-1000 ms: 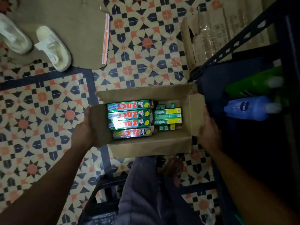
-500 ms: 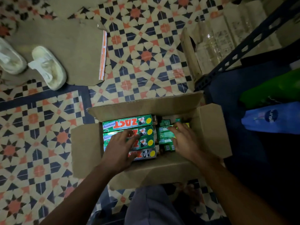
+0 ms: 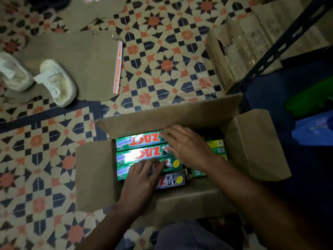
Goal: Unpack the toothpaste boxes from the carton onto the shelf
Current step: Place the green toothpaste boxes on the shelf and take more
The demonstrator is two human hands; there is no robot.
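Observation:
An open brown carton [image 3: 252, 145] sits on the tiled floor with its flaps spread. Inside lie green ZACT toothpaste boxes [image 3: 138, 142] side by side, with a grey one [image 3: 173, 181] nearest me and smaller yellow-green boxes [image 3: 216, 144] at the right. My left hand [image 3: 142, 179] rests flat on the third green box, fingers spread. My right hand [image 3: 187, 147] lies across the right ends of the upper green boxes, fingers apart; neither hand has a box lifted. The dark shelf [image 3: 270, 94] stands to the right of the carton.
A green bottle [image 3: 310, 98] and a blue bottle [image 3: 313, 130] lie on the shelf. A slotted metal upright [image 3: 281, 49] slants above it. A second carton with clear bottles [image 3: 239, 49] stands behind. Flattened cardboard [image 3: 81, 56] and white sandals [image 3: 57, 82] lie at the left.
Both hands left the carton's side flaps and went inside onto the toothpaste boxes. The right hand has since slid left over the green boxes. The view has dipped closer to the carton.

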